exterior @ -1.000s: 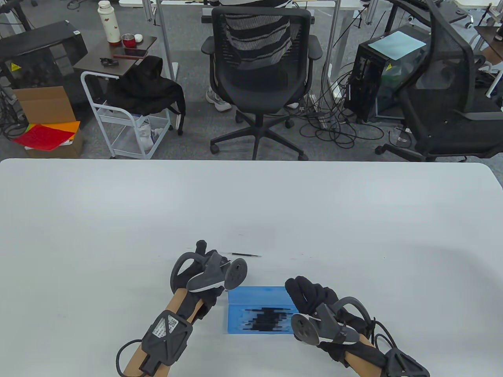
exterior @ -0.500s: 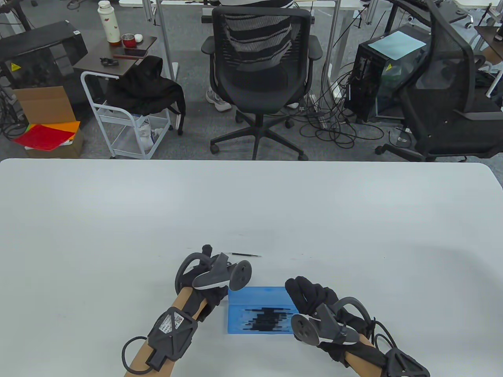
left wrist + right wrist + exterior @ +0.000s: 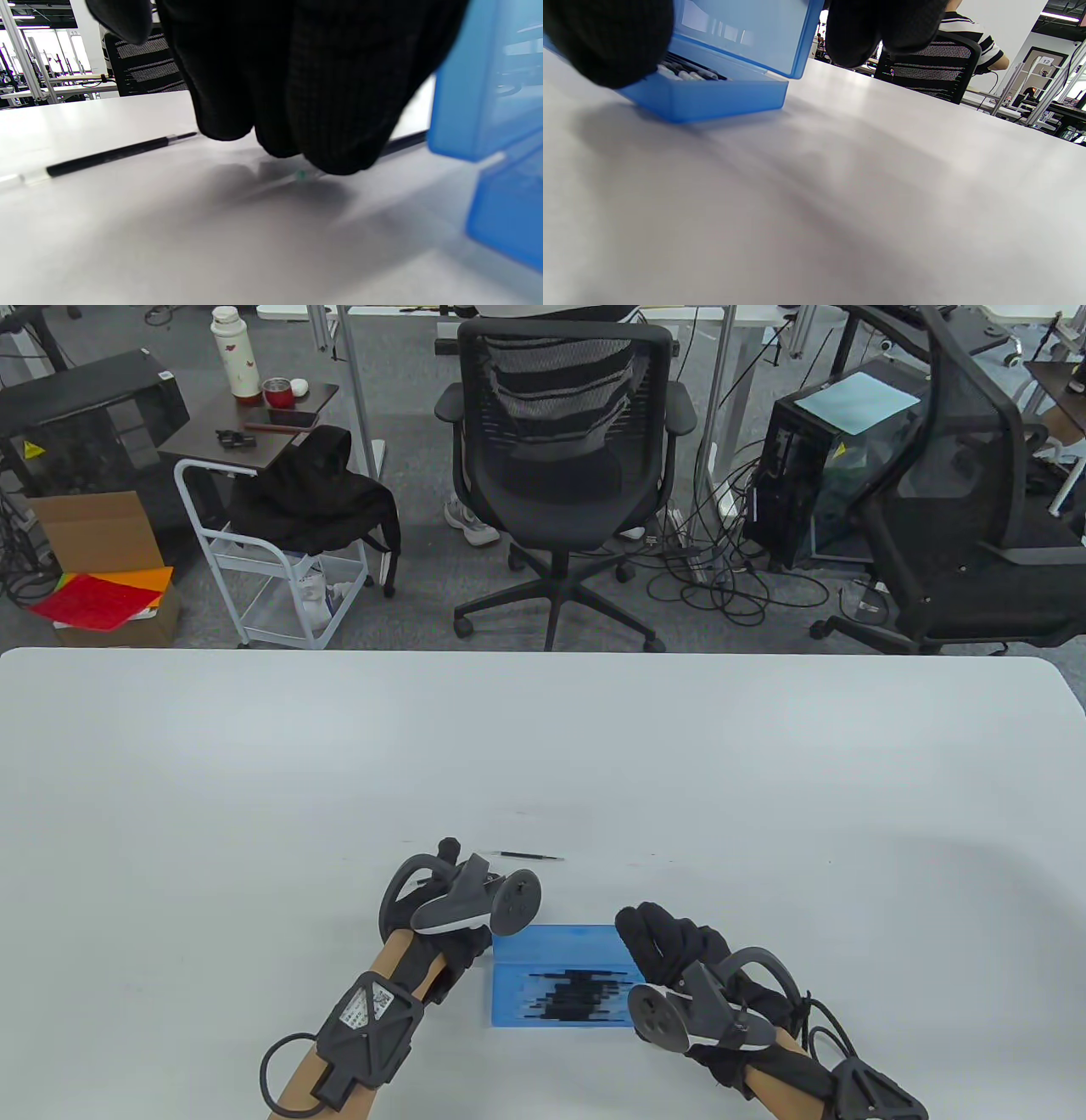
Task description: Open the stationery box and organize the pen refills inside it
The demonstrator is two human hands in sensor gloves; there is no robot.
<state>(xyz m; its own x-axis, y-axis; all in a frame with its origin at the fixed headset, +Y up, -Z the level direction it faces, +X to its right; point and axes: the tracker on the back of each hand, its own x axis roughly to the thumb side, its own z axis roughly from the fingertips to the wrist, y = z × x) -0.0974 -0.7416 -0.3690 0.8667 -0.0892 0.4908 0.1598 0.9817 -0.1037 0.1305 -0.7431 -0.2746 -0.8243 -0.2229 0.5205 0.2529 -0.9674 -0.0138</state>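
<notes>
Hands: left hand fingertips down on a refill (grip unclear); right hand loosely curled beside the box.
Table: white table; office chair beyond.
Box: open blue stationery box between hands, refills inside.

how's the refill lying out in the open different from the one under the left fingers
The free refill lies untouched and in full view; the second refill has the left hand down over it, so only one dark end shows. The free one lies farther from the blue box; the second runs right up to it. Both are slim, dark and flat on the table.
</notes>
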